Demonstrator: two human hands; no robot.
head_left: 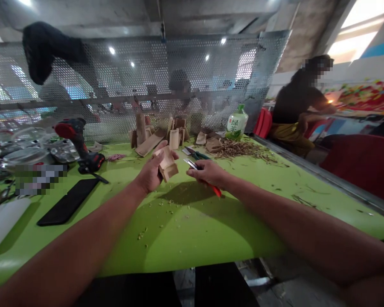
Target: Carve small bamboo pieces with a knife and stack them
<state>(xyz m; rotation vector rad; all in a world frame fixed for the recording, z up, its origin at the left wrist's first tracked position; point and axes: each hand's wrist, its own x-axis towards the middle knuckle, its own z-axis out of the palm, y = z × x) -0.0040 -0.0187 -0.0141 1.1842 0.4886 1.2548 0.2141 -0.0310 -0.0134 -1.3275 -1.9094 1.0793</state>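
Observation:
My left hand (152, 171) is closed round a small light-wood piece (167, 164) made of joined flat parts, held above the green table (217, 238). A short way to its right, my right hand (210, 172) grips a utility knife (215, 189) with a red handle end. The knife's blade points left toward the wood piece, apart from it. Behind the right hand lie green-handled pliers (198, 155). Small pale shavings (143, 233) are scattered on the table below my hands.
Wooden pieces (152, 143) stand at the back, near a perforated metal screen (121, 76). A pile of twigs (243, 149) and a green-tea bottle (237, 123) are at the back right. Left are a power drill (78, 145) and a black phone (68, 202). A person (294, 98) sits beyond at right.

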